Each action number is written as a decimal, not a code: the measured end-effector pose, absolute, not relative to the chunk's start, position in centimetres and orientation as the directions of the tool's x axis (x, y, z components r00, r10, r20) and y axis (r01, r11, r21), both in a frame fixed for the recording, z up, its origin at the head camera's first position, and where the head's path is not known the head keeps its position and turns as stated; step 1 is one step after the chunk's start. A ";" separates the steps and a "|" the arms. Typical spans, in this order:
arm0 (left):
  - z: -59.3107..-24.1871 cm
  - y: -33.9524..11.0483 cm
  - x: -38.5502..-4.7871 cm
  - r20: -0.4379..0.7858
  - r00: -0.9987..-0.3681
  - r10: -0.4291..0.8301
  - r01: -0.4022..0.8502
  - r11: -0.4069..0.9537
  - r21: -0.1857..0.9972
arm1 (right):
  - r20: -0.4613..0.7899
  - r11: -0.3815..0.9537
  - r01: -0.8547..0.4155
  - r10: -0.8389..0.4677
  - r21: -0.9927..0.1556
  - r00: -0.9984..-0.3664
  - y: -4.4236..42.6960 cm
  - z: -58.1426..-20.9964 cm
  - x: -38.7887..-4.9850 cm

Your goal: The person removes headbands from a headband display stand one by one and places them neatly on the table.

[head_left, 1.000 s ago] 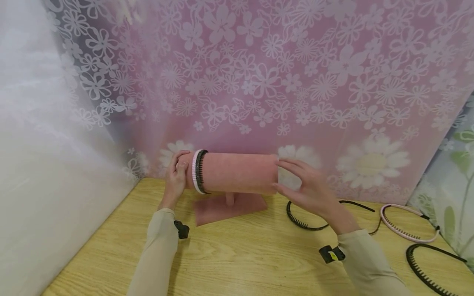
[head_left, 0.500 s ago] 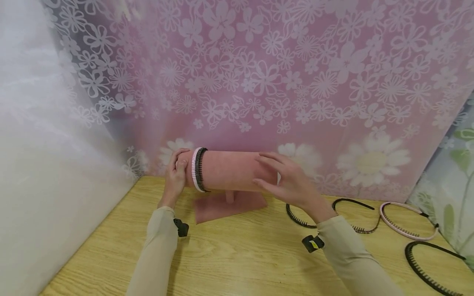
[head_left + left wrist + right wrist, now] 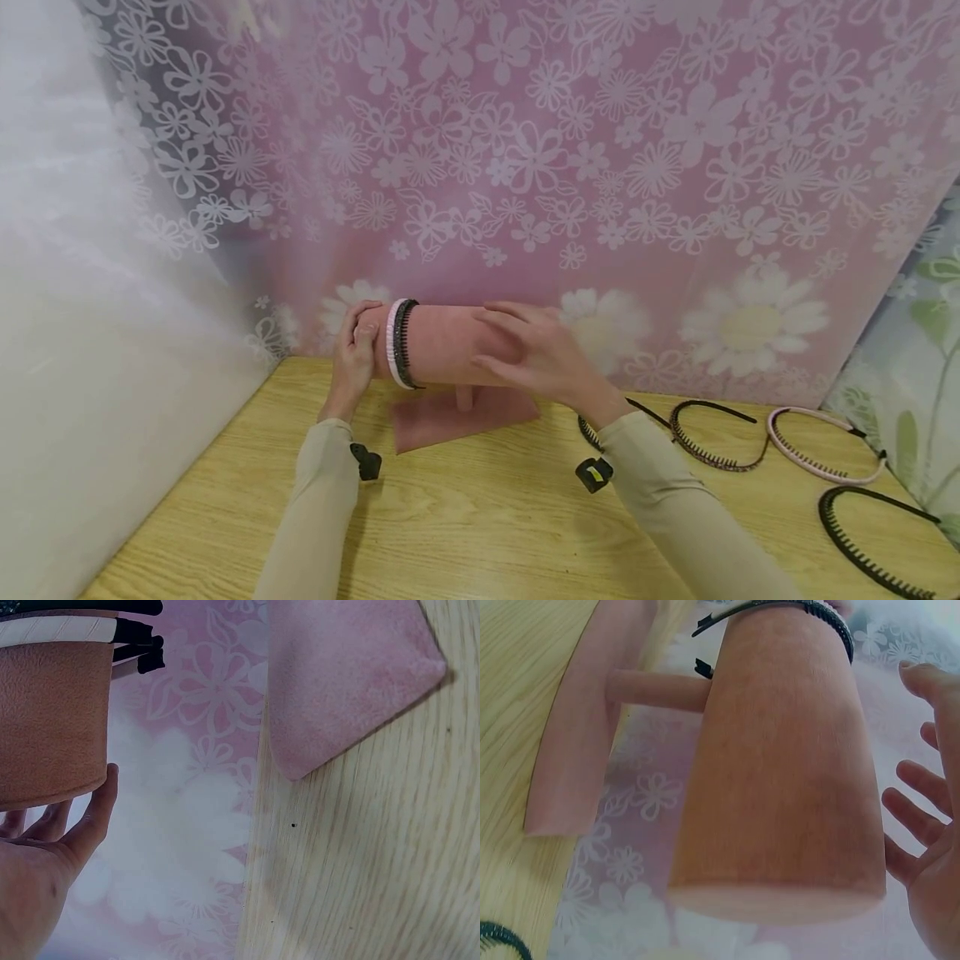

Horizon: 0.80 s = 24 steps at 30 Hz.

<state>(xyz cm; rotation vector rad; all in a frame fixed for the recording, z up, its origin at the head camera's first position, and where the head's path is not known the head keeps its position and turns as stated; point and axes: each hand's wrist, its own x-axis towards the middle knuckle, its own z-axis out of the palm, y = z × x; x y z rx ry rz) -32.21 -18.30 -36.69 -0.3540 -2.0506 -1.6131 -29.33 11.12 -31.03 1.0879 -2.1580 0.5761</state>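
Observation:
A padded pink display roll (image 3: 450, 342) stands on a flat pink base (image 3: 487, 421) joined by a short post. Around its left part sit a pale, ribbed headband (image 3: 392, 346) and, touching it on the right, a dark toothed headband (image 3: 405, 343). My left hand (image 3: 352, 350) holds the roll's left end, thumb in front and fingers over the back; in the left wrist view its fingers (image 3: 94, 817) touch the end rim. My right hand (image 3: 540, 350) is at the roll's right half, fingers spread and nothing held; whether a fingertip touches the roll is hard to tell.
On the wooden table (image 3: 480, 517) to the right lie a black toothed headband (image 3: 588, 432) partly behind my right forearm, a brown speckled one (image 3: 708, 457), a pink one (image 3: 810, 473) and another black one (image 3: 847, 546). A flowered pink curtain (image 3: 480, 167) hangs close behind.
My right hand has moved left from the roll's right end to over its right half, uncovering more of the speckled headband. The left hand keeps its hold on the left end.

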 end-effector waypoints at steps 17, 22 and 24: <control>-37.0 -18.3 -32.4 0.529 -0.843 -0.100 0.491 0.260 0.831 | 0.543 0.611 -0.785 -0.627 -0.101 -0.558 8.1 -30.4 -31.0; -36.8 -18.3 -32.2 0.537 -0.838 -0.098 0.497 0.270 0.824 | 0.480 0.625 -0.776 -0.659 -0.078 -0.579 7.3 -30.2 -31.3; -36.7 -18.3 -32.1 0.534 -0.840 -0.097 0.494 0.274 0.826 | 0.459 0.634 -0.770 -0.663 -0.074 -0.591 6.9 -30.1 -31.4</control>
